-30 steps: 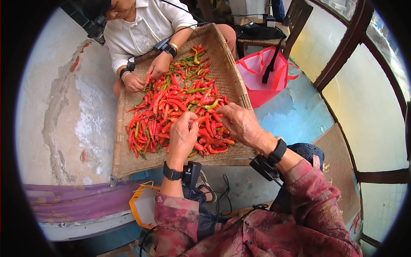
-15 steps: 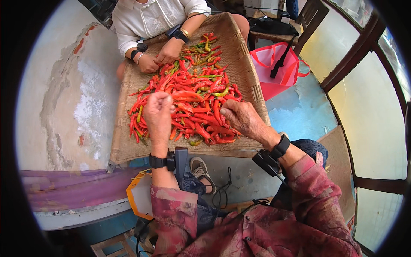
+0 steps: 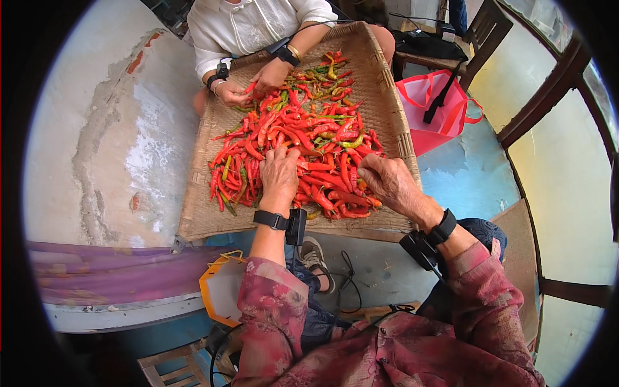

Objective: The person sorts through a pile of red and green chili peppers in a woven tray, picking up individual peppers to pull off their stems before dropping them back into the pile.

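Red peppers [image 3: 298, 120], heaped ahead

They point every way in a woven tray [image 3: 198, 218]. The left hand [image 3: 278, 178] curls over them, nearer the middle; the right hand [image 3: 391, 183] is at their right edge, fingertips narrow. What either holds, I cannot tell.

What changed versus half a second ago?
The left hand, which held a red pepper up, has moved right and down to the pile of peppers; whether it let go is unclear. The right hand stays over the pile's right side.
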Tool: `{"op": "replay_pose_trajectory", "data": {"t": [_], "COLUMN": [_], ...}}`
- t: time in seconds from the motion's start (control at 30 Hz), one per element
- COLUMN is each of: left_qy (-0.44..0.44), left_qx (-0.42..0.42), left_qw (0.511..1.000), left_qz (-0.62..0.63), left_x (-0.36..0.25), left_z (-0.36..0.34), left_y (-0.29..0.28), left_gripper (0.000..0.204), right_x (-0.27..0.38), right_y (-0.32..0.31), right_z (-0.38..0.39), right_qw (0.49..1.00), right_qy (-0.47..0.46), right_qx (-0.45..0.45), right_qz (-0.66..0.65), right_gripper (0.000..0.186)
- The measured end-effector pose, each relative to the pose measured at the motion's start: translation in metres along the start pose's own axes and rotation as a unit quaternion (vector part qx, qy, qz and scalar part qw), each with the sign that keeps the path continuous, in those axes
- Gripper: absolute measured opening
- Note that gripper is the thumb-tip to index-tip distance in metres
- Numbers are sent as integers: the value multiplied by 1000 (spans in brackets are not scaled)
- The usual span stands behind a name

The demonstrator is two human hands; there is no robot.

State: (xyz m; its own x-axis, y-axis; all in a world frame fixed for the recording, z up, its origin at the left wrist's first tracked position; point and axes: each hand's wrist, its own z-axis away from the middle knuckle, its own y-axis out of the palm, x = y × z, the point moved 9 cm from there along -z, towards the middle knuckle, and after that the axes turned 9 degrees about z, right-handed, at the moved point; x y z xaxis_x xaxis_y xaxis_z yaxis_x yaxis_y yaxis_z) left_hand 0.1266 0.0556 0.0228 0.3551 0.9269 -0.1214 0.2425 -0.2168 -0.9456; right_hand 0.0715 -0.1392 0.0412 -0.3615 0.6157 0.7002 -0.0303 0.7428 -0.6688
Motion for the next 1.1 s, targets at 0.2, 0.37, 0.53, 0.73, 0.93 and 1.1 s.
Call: {"op": "replay_pose_trajectory", "data": {"t": [0.2, 0.37, 0.53, 0.73, 0.93, 1.1], "left_qy": [5, -11, 81, 147, 305, 323], "left_qx": [4, -26, -49, -85, 45, 120], "left_qw": [1000, 968, 945, 949, 836, 777], "left_qz": [-7, 248, 313, 265, 454, 527], "left_x": [-13, -40, -101, -144, -194, -222], "left_z": [-3, 1, 11, 23, 51, 72], "left_y": [-19, -49, -64, -94, -148, -126], "left_gripper": [12, 15, 14, 22, 15, 15], "right_x": [0, 4, 34, 27, 13, 20], "right_y": [-9, -1, -18, -2, -2, -1], "right_z": [-1, 1, 9, 8, 5, 7], "right_qw": [998, 997, 962, 964, 977, 974], "right_qy": [-41, 27, -158, -165, -116, -125], "right_qx": [-41, 21, -150, -126, -146, -154], "right_qz": [20, 65, 166, 163, 103, 111], "right_gripper": [13, 11, 43, 20, 14, 15]}}
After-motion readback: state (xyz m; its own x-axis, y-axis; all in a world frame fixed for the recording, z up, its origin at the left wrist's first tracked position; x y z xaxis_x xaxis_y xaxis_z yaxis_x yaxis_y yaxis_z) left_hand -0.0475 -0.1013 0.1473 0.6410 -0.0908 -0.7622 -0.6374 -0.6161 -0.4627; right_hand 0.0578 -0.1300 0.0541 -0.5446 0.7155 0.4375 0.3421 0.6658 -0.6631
